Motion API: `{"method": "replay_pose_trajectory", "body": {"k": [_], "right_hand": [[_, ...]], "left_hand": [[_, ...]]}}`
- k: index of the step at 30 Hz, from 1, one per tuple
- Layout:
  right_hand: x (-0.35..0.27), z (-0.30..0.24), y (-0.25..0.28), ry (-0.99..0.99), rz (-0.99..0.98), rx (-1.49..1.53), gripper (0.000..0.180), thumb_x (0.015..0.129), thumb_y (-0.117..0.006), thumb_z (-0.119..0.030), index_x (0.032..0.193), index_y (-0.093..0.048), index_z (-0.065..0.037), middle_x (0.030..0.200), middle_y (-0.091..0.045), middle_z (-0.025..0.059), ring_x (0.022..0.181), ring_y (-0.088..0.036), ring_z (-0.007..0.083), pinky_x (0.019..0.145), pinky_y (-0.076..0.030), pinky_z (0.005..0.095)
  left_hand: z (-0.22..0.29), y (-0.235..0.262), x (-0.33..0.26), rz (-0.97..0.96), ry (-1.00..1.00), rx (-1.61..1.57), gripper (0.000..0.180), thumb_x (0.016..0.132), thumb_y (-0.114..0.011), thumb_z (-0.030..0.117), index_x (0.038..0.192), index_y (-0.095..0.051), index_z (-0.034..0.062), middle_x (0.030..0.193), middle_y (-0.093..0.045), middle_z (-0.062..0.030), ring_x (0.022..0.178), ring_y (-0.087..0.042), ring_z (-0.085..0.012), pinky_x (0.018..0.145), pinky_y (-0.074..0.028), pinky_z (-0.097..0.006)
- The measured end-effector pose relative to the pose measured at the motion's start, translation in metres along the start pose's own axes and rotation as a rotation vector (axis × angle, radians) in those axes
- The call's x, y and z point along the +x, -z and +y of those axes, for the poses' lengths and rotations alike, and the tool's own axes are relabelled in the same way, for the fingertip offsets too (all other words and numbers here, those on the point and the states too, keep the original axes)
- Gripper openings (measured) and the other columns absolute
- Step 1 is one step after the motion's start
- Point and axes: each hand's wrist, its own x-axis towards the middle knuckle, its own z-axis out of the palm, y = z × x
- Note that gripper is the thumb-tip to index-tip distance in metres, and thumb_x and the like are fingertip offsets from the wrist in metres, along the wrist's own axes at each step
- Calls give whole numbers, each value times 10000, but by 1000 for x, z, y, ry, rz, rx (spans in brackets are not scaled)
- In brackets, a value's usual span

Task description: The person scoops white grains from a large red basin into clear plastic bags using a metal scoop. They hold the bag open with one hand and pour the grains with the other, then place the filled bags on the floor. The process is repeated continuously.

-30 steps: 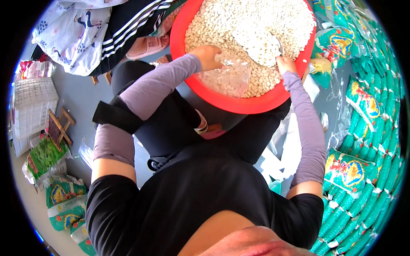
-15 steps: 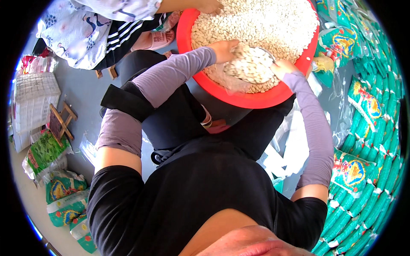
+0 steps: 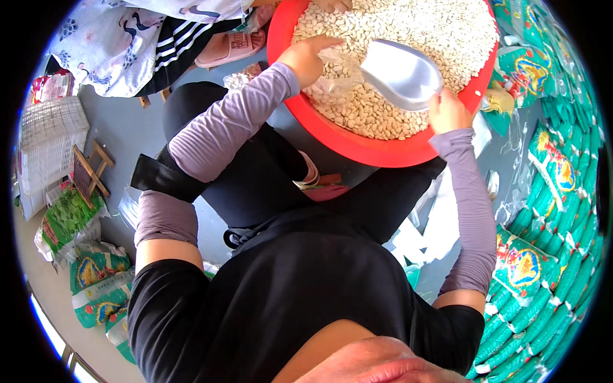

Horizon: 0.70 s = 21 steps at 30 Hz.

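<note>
A big red tub (image 3: 357, 150) is filled with pale, flat seeds (image 3: 383, 124) that look like pumpkin seeds. My right hand (image 3: 449, 112) grips the handle of a shiny metal scoop (image 3: 402, 75) over the seeds, with no seeds showing in its bowl. On the tub's left side, my left hand (image 3: 305, 60) pinches a clear plastic bag (image 3: 337, 83), its index finger pointing toward the scoop. The bag is see-through, so its outline and contents are hard to make out against the seeds.
Another person's hand (image 3: 333, 5) reaches into the tub's far edge. Stacked green printed packages (image 3: 543, 287) fill the right side. At left are a white plastic basket (image 3: 54, 137), a small wooden folding stool (image 3: 92, 169) and more green bags (image 3: 96, 281).
The scoop, heaped with seeds and close to my left hand before, now shows none and sits apart from it. My left hand has drawn back left with the bag.
</note>
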Motion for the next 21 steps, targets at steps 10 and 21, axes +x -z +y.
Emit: {"method": "replay_pose_trajectory", "body": {"k": [10,21], "right_hand": [[68,18,-167,-149,-527,371,442,821,-398,-351,1004,-604,-5,1003,-600,237,946,-578,362,843,-436,413],[73,59,-206,-463,-428,963,314,820,-506,-314,906,-579,-21,703,-600,95,519,-537,133,466,-433,265]], "left_hand": [[19,-9,3,-333,53,1112,353,737,-520,30,1087,-538,-11,1360,-383,-131,821,-640,-296,697,-523,-380],[12,-5,-2,-338,-6,1145,544,730,-555,88,1242,-411,-27,1413,-303,-129,745,-649,-280,639,-526,-396]]}}
